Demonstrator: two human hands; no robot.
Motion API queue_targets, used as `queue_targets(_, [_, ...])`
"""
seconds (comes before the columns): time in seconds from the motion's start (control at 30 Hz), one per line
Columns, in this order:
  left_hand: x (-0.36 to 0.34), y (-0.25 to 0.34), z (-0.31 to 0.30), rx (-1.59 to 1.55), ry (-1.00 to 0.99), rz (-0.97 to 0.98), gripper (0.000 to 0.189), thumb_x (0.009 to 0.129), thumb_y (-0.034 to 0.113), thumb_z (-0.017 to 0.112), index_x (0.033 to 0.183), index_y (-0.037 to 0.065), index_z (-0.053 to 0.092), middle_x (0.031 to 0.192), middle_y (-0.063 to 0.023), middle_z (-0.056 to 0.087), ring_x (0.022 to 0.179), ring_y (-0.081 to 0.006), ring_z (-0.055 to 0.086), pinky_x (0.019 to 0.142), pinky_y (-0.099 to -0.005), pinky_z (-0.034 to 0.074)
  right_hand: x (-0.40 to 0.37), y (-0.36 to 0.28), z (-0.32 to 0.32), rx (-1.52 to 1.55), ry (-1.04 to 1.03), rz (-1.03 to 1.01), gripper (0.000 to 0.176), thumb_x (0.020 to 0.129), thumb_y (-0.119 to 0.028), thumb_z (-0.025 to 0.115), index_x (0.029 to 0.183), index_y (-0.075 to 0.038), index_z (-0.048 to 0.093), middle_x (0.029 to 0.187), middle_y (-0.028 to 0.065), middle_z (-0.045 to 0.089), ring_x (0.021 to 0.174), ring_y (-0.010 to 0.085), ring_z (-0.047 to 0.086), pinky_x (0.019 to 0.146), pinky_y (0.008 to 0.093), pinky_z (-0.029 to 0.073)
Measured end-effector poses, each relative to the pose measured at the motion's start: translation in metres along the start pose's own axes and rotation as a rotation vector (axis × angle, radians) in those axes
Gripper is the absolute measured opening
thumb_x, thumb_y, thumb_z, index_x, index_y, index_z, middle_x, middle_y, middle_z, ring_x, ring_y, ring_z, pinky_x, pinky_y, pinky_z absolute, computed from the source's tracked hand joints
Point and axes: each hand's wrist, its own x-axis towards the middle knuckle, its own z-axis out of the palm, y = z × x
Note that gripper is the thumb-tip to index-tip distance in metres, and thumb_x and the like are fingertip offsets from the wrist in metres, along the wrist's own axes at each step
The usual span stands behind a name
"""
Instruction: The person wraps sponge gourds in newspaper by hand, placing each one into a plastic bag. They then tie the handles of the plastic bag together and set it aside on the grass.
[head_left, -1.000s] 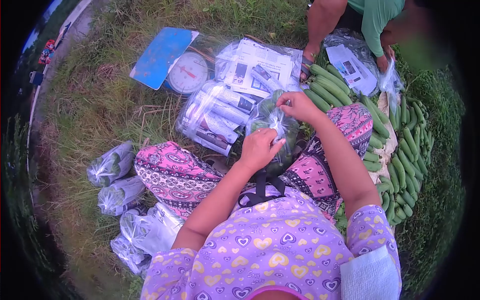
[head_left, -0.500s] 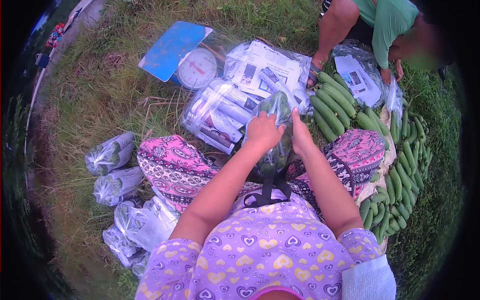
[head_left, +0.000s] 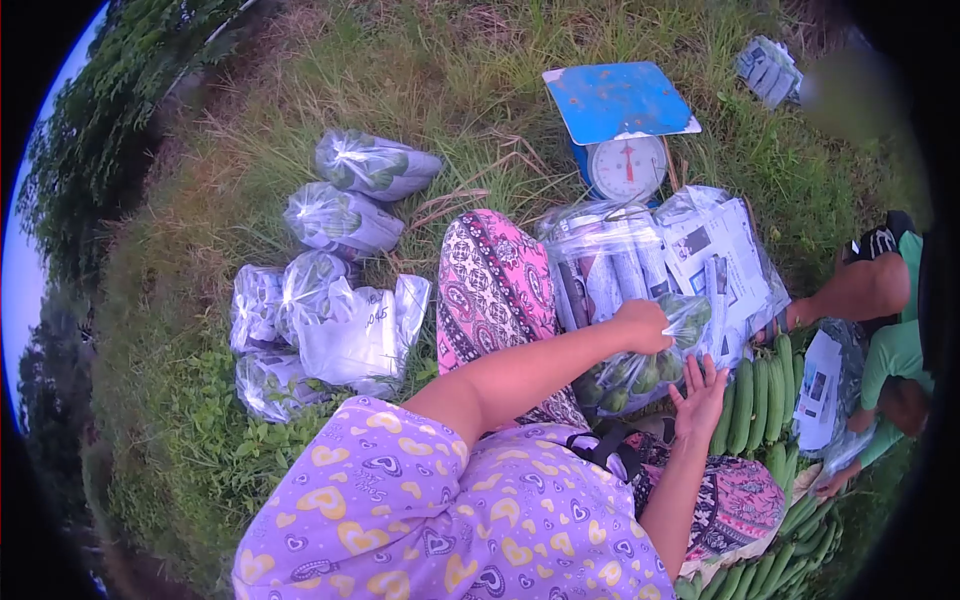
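A blue-topped scale (head_left: 625, 165) and several filled plastic bags (head_left: 345, 220) sit on grass (head_left: 480, 60).

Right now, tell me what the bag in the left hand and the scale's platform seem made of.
Bag, gripped by the left hand: thin clear plastic film, glossy; green produce shows through, and it crinkles with white glints. Scale platform: probably painted metal, matte blue; pale worn patches suggest chipped paint.

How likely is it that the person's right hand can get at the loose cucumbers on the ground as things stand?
Likely yes. The right hand is open and empty, right beside the loose cucumbers, with nothing between them; the left hand grips the clear bag.
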Motion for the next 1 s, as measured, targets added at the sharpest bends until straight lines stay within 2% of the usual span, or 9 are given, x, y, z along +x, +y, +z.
queue_targets(0.07, [0.008,-0.008,0.036,-0.039,0.301,0.186,0.037,0.081,0.039,0.058,0.079,0.005,0.072,0.087,-0.0168,0.066,0.085,-0.0356,0.063,0.077,-0.0468,0.050,0.029,0.039,-0.040,0.043,0.292,0.151,0.065,0.094,-0.060,0.034,0.141,-0.016,0.039,0.144,0.0085,0.041,0.134,0.0245,0.033,0.103,0.0507,0.025])
queue_targets(0.13, [0.005,0.000,0.038,-0.051,0.321,0.235,0.034,0.079,0.036,0.059,0.075,0.004,0.071,0.082,-0.0164,0.065,0.081,-0.0355,0.062,0.075,-0.0470,0.049,0.051,0.071,-0.058,0.085,0.468,0.375,0.058,0.094,-0.058,0.034,0.140,-0.022,0.041,0.144,0.0053,0.039,0.132,0.0247,0.035,0.106,0.0560,0.013])
queue_targets(0.27, [0.015,0.005,0.047,-0.144,0.321,0.296,0.029,0.072,0.030,0.059,0.068,0.003,0.070,0.076,-0.0177,0.066,0.073,-0.0360,0.064,0.068,-0.0484,0.050,0.056,0.092,-0.051,0.129,0.405,0.421,0.057,0.098,-0.053,0.030,0.134,-0.011,0.044,0.134,0.0121,0.048,0.122,0.0308,0.048,0.100,0.0521,0.040])
queue_targets(0.4, [0.008,0.015,0.046,-0.217,0.264,0.290,0.025,0.069,0.027,0.060,0.065,0.004,0.068,0.068,-0.0176,0.064,0.067,-0.0370,0.063,0.066,-0.0481,0.050,0.042,0.101,-0.028,0.189,0.130,0.594,0.056,0.097,-0.051,0.037,0.135,-0.011,0.044,0.131,0.0122,0.051,0.121,0.0310,0.049,0.100,0.0515,0.041])
queue_targets(0.67, [-0.002,0.034,0.063,-0.462,0.456,0.296,0.024,0.069,0.024,0.061,0.059,0.003,0.064,0.065,-0.0188,0.061,0.063,-0.0386,0.061,0.064,-0.0489,0.049,0.061,0.109,-0.048,0.257,-0.086,0.343,0.058,0.095,-0.051,0.043,0.135,-0.010,0.044,0.132,0.0115,0.051,0.121,0.0326,0.048,0.101,0.0536,0.040])
queue_targets(0.83, [-0.013,0.038,-0.020,-0.654,0.624,0.253,0.029,0.074,0.022,0.063,0.056,0.000,0.055,0.063,-0.0184,0.055,0.062,-0.0394,0.057,0.060,-0.0477,0.043,0.071,0.076,-0.044,0.264,-0.160,0.159,0.059,0.094,-0.052,0.046,0.134,-0.009,0.044,0.132,0.0110,0.051,0.120,0.0337,0.048,0.102,0.0549,0.039])
queue_targets(0.9, [-0.029,0.023,-0.077,-0.743,0.712,0.220,0.031,0.075,0.021,0.063,0.056,-0.002,0.053,0.059,-0.0192,0.053,0.056,-0.0383,0.053,0.055,-0.0460,0.040,0.064,0.035,-0.020,0.118,-0.066,0.204,0.056,0.094,-0.047,0.047,0.137,-0.011,0.043,0.131,0.0108,0.052,0.117,0.0297,0.051,0.098,0.0504,0.040])
queue_targets(0.93, [-0.043,0.010,-0.111,-0.810,0.694,0.184,0.036,0.078,0.022,0.063,0.057,-0.003,0.050,0.053,-0.0189,0.048,0.047,-0.0320,0.046,0.051,-0.0442,0.036,0.055,0.010,-0.009,0.045,-0.020,0.222,0.054,0.095,-0.045,0.047,0.138,-0.013,0.042,0.131,0.0107,0.053,0.115,0.0277,0.052,0.096,0.0481,0.041])
queue_targets(1.0, [-0.088,-0.015,-0.177,-1.047,0.671,0.065,0.042,0.085,0.023,0.063,0.054,0.001,0.048,0.047,-0.0027,0.040,0.047,-0.0091,0.035,0.045,-0.0357,0.030,0.043,-0.025,0.000,-0.206,-0.065,0.131,0.055,0.094,-0.044,0.051,0.139,-0.013,0.042,0.131,0.0090,0.053,0.111,0.0235,0.054,0.091,0.0414,0.041])
